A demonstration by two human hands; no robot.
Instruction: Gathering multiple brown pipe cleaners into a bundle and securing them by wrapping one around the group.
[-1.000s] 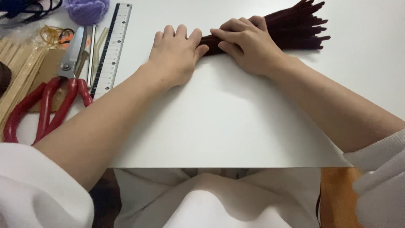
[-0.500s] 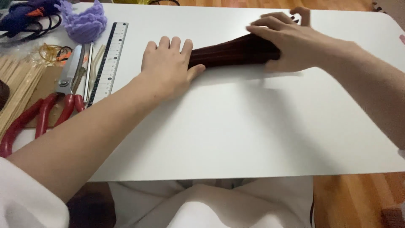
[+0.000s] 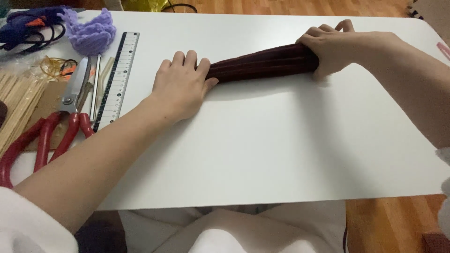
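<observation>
— Where is the dark red bundle?
— The bundle of dark red pipe cleaners [image 3: 265, 64] lies across the white desk [image 3: 262, 154], toward its far edge, running from the middle up toward the far right corner.

— And the hands?
— The left hand [image 3: 180, 86] rests palm down over the bundle's near end, fingers [image 3: 191, 60] together and pressing on it. The right hand [image 3: 330, 49] is wrapped around the far end, fingers curled and clamped on the stems.

— Is the far tip visible?
— No, the right hand covers it, so I cannot tell how the stems end there.

— What lies along the left edge?
— A clear ruler [image 3: 115, 79], just left of the left hand, then red-handled scissors [image 3: 51, 126] beside it, and wooden sticks [image 3: 16, 110] at the edge itself. A purple crocheted piece [image 3: 91, 30] sits near the far left corner, with what may be rubber bands [image 3: 54, 65] below it.
</observation>
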